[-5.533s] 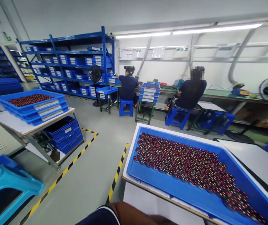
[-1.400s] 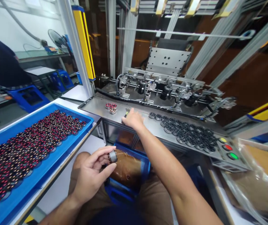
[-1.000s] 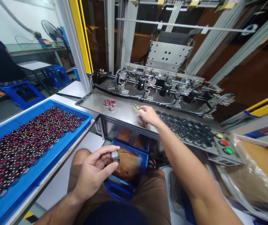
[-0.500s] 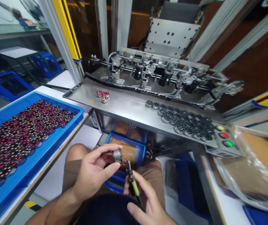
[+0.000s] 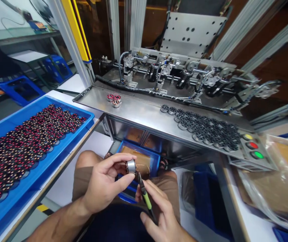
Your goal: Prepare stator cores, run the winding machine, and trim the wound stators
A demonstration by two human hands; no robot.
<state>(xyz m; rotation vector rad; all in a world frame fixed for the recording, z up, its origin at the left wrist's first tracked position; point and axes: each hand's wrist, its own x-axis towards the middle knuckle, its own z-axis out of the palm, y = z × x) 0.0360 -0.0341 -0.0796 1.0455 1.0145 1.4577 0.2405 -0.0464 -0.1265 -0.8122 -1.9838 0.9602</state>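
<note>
Between the thumb and fingers of my left hand point(image 5: 106, 183) sits a wound motor stator point(image 5: 131, 166), a grey metal ring with thin copper wire ends sticking out on its right side. My right hand point(image 5: 163, 208) is wrapped around small cutting pliers point(image 5: 147, 199) with green and black handles. The pliers' jaws point up at the stator's lower right edge, close to the wires. Whether the tips touch a wire I cannot tell. Both hands are above my lap, in front of a blue bin point(image 5: 156, 162) with brown lining.
A blue tray point(image 5: 84, 112) on the left holds many red and copper wound stators point(image 5: 40, 134). Three wound stators point(image 5: 115, 102) and many dark stator cores point(image 5: 207, 129) rest on the metal ledge point(image 5: 139, 109). Behind is a winding machine point(image 5: 166, 70); right, a button box point(image 5: 253, 149).
The pliers' jaws have come closer to the stator's wire side, and the stator has turned slightly in my left hand. The whole view has shifted a little.
</note>
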